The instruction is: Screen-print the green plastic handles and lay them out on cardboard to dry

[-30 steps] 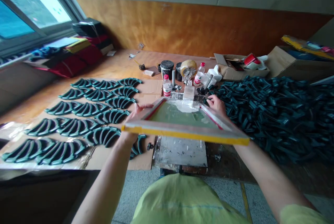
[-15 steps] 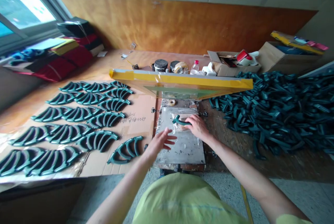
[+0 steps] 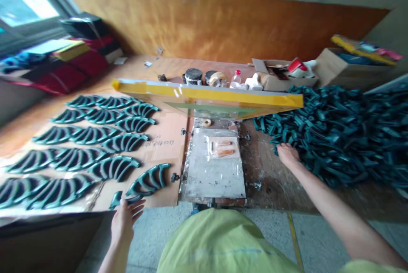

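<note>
The left hand (image 3: 123, 218) is at the near edge of a cardboard sheet (image 3: 167, 130) on the left of the worktop (image 3: 266, 181), touching a dark green curved handle (image 3: 115, 201). Its fingers are spread somewhat apart beside the handle; whether they pinch it I cannot tell. Just to the right and slightly farther lies a small fanned group of handles (image 3: 149, 181), and rows of fanned handles (image 3: 79, 160) fill the sheet to the left and far side.

The right hand (image 3: 288, 155) reaches to the left edge of a heap of loose green handles (image 3: 347, 137). Its fingers are bent against the handles there, but blur hides whether they grip one.

Between the hands sits a metal plate (image 3: 213, 179) bearing a small pad with two orange pieces (image 3: 225, 153). Beyond it, a yellow-taped screen frame (image 3: 207, 94) stands tilted up, a tape roll (image 3: 206, 122) below. A red-capped bottle (image 3: 236, 78) stands behind the frame.
</note>
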Tool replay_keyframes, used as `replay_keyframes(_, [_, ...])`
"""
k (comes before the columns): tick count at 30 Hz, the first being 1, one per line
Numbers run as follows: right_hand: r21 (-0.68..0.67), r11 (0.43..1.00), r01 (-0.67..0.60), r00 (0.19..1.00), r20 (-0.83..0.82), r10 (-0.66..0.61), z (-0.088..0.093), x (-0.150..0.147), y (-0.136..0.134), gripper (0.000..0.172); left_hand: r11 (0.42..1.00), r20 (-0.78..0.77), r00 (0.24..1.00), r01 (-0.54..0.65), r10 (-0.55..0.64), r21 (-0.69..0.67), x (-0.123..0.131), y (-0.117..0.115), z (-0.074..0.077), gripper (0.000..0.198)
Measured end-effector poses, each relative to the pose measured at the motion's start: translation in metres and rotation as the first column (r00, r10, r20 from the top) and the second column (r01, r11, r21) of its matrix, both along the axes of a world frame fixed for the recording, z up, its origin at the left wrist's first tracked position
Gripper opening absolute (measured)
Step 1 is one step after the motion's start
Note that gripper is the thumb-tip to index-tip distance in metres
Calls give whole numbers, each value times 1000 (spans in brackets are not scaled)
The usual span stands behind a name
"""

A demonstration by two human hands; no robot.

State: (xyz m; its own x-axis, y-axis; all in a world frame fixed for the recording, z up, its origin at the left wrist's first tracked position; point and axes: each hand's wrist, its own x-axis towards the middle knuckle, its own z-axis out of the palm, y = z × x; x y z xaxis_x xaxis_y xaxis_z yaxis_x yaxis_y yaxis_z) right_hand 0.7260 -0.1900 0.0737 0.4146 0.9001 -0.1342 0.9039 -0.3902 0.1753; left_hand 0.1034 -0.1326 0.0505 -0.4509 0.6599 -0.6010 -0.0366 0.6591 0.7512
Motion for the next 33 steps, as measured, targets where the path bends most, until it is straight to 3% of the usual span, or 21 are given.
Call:
replay_keyframes(3, [43,998,-47,998,45,46,-29,42,-27,37,996,-137,990,30,-42,-88,-11,-13,-8,39])
replay_keyframes(8, [356,924,-139,982,-75,176,-78,87,-44,37,991,-211,973,71,-95,-116,-9,-9,-20,53])
replay_keyframes(11, [444,895,-38,974,-182,132,-84,103,-42,27,979,-270,947,133,-172,-156,-14,-4,-22,53])
replay_keyframes(14, [456,884,103,951,-307,47,-72,99,-31,36,957,-303,917,201,-258,-209,-20,0,-20,54])
replay_keyframes(16, [440,882,167,916,-400,26,-58,79,-16,42,945,-321,898,236,-302,-229,-21,3,-19,56])
replay_keyframes(18, [460,873,160,883,-463,83,-44,45,2,48,938,-354,877,252,-326,-240,-21,5,-17,57])
replay_keyframes(21, [553,832,34,834,-475,281,-24,-26,31,54,942,-465,827,215,-315,-256,-14,3,-12,56])
replay_keyframes(24, [610,782,-126,764,-443,469,-11,-96,56,45,965,-640,725,148,-254,-216,5,-4,-9,55])
replay_keyframes(26, [640,725,-253,706,-391,591,-9,-132,68,36,973,-725,649,165,-229,-159,26,-8,-10,57])
replay_keyframes(29, [649,635,-419,637,-288,715,-11,-162,83,26,967,-781,579,219,-236,-130,61,-5,-19,59])
replay_keyframes(33, [638,567,-521,600,-199,775,-15,-175,96,26,967,-814,529,208,-239,-149,91,10,-32,70])
